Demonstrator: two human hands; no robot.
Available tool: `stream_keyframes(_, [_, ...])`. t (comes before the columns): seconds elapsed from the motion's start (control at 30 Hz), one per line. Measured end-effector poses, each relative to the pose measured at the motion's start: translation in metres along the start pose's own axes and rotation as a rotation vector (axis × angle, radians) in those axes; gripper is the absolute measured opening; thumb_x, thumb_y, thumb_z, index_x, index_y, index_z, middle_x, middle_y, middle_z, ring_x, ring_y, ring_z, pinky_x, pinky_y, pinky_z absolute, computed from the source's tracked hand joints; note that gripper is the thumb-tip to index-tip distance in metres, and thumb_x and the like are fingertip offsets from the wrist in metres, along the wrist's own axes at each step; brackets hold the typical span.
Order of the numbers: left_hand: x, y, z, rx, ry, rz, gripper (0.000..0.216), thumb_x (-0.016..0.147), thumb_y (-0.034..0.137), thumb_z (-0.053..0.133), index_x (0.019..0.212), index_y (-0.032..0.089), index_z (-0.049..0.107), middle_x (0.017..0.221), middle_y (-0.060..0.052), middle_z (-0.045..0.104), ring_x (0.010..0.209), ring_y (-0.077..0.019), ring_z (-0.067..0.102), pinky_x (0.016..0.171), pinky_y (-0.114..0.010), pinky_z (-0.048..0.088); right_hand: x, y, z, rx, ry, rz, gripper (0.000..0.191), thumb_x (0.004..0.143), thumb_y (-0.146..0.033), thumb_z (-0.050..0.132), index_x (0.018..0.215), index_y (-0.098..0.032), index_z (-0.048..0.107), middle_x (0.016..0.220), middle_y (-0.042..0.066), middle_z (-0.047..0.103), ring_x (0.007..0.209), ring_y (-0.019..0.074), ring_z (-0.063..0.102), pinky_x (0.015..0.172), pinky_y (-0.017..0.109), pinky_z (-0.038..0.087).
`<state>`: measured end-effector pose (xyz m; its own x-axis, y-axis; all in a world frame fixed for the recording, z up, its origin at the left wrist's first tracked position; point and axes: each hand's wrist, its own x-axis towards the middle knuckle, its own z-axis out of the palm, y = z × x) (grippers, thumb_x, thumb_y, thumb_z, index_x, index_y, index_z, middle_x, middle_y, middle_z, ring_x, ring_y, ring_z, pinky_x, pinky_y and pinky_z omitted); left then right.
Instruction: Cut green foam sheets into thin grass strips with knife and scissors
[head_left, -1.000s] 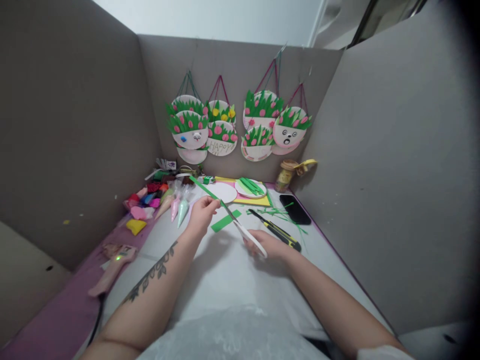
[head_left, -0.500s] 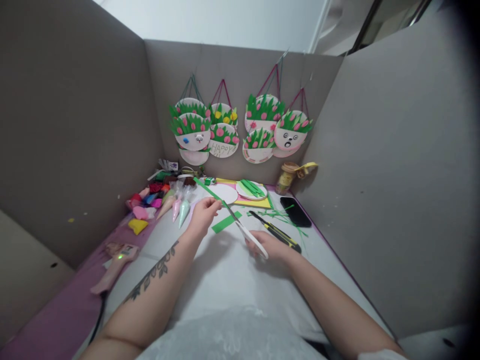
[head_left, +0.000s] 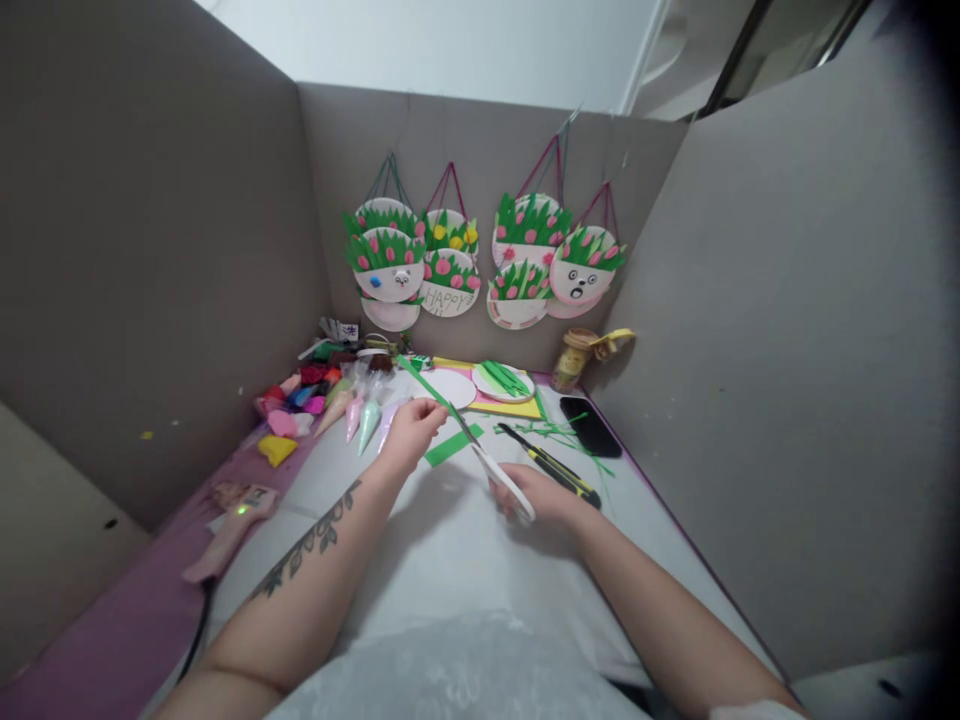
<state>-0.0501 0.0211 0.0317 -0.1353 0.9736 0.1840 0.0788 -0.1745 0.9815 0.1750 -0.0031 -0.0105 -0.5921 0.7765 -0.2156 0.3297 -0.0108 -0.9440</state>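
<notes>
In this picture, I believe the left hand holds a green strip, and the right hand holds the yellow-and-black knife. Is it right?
Not quite: the head view shows the right hand holding white-handled scissors, not the knife. The left hand does hold a green strip.

paper strip (head_left: 421, 377) is showing plain green; scissors (head_left: 513, 490) are showing white handles, grey blades; wider strip (head_left: 454, 446) is reading green too; utility knife (head_left: 559, 470) is running black with yellow; flat slab (head_left: 592, 430) is reading black; piping bags (head_left: 369, 425) are going peach, pink, mint, lilac; hanging plates (head_left: 390, 282) are carrying green spikes and pink spots on white, one showing yellow spots; handheld device (head_left: 232, 535) is reading pale pink; partition walls (head_left: 750, 350) are reading grey; tattoo (head_left: 328, 536) is running a dark leaf pattern
</notes>
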Motion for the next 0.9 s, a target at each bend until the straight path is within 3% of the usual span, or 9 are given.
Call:
stream_keyframes(0.23, [0.001,-0.003,0.000,0.001,-0.052,0.019,0.022,0.066,0.037,0.065,0.065,0.017,0.058,0.059,0.002,0.055,0.055,-0.0111,0.047,0.053,-0.024,0.037,0.004,0.005,-0.002,-0.034,-0.013,-0.031,0.020,0.055,-0.012,0.052,0.074,-0.018,0.051,0.065,-0.003,0.052,0.055,0.0098,0.049,0.050,0.021,0.040])
stream_keyframes(0.9, [0.001,0.001,-0.001,0.009,-0.053,0.015,0.021,0.064,0.037,0.065,0.062,0.017,0.058,0.057,0.002,0.055,0.055,-0.0111,0.047,0.055,-0.024,0.038,-0.003,-0.006,-0.002,-0.036,0.019,0.026,0.012,0.059,-0.019,0.052,0.071,-0.019,0.049,0.060,-0.004,0.049,0.051,0.0078,0.045,0.046,0.019,0.036])
